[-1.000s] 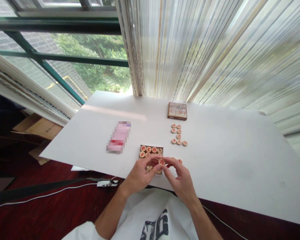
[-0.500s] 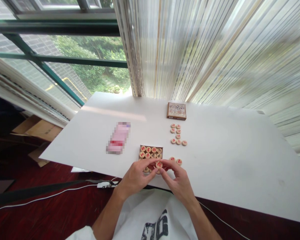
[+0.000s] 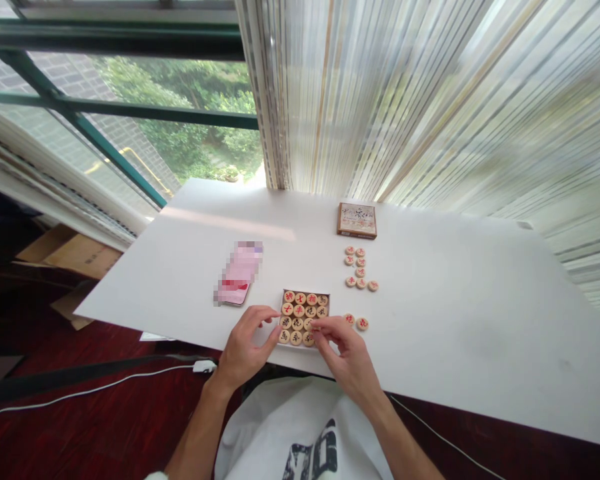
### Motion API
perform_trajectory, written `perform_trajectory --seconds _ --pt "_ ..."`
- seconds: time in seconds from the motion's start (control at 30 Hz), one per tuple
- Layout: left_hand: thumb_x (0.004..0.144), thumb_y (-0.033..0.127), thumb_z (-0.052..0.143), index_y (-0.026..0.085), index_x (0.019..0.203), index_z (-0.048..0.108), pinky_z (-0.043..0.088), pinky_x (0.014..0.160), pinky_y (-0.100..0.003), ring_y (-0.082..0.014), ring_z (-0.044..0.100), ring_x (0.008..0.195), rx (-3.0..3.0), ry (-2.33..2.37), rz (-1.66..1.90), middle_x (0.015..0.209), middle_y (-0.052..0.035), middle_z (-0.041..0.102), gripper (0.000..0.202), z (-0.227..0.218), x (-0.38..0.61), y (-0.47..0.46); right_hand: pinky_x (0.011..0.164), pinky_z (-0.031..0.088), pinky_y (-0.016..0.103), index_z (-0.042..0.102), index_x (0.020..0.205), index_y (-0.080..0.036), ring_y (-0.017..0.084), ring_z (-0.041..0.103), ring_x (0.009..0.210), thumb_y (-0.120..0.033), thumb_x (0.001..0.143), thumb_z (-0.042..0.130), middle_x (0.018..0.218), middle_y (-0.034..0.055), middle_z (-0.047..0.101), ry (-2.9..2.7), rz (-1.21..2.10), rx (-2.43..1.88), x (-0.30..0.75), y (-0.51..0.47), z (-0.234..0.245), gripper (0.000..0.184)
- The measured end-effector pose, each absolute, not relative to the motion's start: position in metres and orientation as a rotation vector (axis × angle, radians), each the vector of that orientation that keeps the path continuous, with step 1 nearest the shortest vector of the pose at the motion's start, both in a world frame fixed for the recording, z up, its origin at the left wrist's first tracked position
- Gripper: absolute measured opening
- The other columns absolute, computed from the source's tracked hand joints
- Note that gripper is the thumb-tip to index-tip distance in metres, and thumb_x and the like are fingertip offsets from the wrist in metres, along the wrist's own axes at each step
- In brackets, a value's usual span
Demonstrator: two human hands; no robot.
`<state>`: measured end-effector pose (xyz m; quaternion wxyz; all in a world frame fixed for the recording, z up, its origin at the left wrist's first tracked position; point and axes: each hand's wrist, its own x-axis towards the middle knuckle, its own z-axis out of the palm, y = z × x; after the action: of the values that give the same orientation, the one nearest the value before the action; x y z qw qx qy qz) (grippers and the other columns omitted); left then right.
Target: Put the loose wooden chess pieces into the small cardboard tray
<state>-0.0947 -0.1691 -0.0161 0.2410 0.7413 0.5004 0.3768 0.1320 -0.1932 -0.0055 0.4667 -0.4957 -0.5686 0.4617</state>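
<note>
A small open box (image 3: 329,298) near the table's front edge holds rows of round wooden Chinese chess pieces (image 3: 299,311), marked with red or black characters. At the box's left edge is my left hand (image 3: 247,343), with thumb and fingers apart and nothing between them. My right hand (image 3: 344,345) is pinched over the box's right side, around a chess piece mostly hidden by the fingers. The lower right corner of the box is covered by that hand. Just right of it lie two red-marked pieces (image 3: 362,324) on the table.
Farther back, several loose pieces (image 3: 361,273) lie in a group on the white table (image 3: 455,287). Behind them is a decorated box lid (image 3: 357,221). A pink, pixelated phone-shaped object (image 3: 240,273) lies to the left. Striped curtains (image 3: 360,100) hang beyond the table.
My left hand has let go of the red-marked piece and moved left, its fingers spreading. My right hand stays pinched, now lower over the box's right side. More of the boxed pieces show.
</note>
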Motion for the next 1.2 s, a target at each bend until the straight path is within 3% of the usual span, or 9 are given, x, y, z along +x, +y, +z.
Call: perform_trajectory --seconds 0.17,0.63,1.0,1.2 --pt "0.096 0.022 0.060 0.022 0.111 0.064 0.053 0.085 -0.033 -0.0180 0.062 0.089 2.006 1.381 0.932 0.096 -0.0039 0.065 0.015 -0.029 -0.099 -0.169 0.079 0.060 0.031 0.070 0.110 -0.025 0.018 0.069 0.091 -0.026 0.096 0.063 0.105 0.0070 0.067 -1.432 1.130 -1.206 0.123 -0.189 -0.007 0.016" --pt "0.096 0.021 0.059 0.023 0.105 0.065 0.050 0.087 -0.037 -0.0204 0.062 0.091 2.033 1.376 0.887 0.096 -0.0049 0.068 0.011 -0.027 -0.099 -0.165 0.077 0.061 0.032 0.067 0.102 -0.024 0.019 0.067 0.088 -0.030 0.096 0.063 0.099 0.0066 0.066 -1.402 1.067 -1.272 0.114 -0.180 0.002 0.009" --pt "0.095 0.022 0.060 0.023 0.103 0.067 0.051 0.084 -0.036 -0.0208 0.064 0.089 2.033 1.379 0.900 0.094 -0.0053 0.069 0.011 -0.027 -0.099 -0.165 0.079 0.060 0.031 0.067 0.104 -0.025 0.018 0.067 0.089 -0.025 0.097 0.058 0.100 0.0060 0.063 -1.513 1.001 -1.258 0.099 -0.178 0.000 0.011" --pt "0.095 0.022 0.060 0.022 0.102 0.067 0.051 0.082 -0.036 -0.0205 0.064 0.087 2.040 1.382 0.906 0.092 -0.0049 0.069 0.010 -0.027 -0.099 -0.165 0.064 0.054 0.027 0.067 0.102 -0.025 0.015 0.063 0.073 -0.025 0.097 0.060 0.091 0.0036 0.065 -1.643 0.925 -1.337 0.098 -0.179 -0.006 0.008"
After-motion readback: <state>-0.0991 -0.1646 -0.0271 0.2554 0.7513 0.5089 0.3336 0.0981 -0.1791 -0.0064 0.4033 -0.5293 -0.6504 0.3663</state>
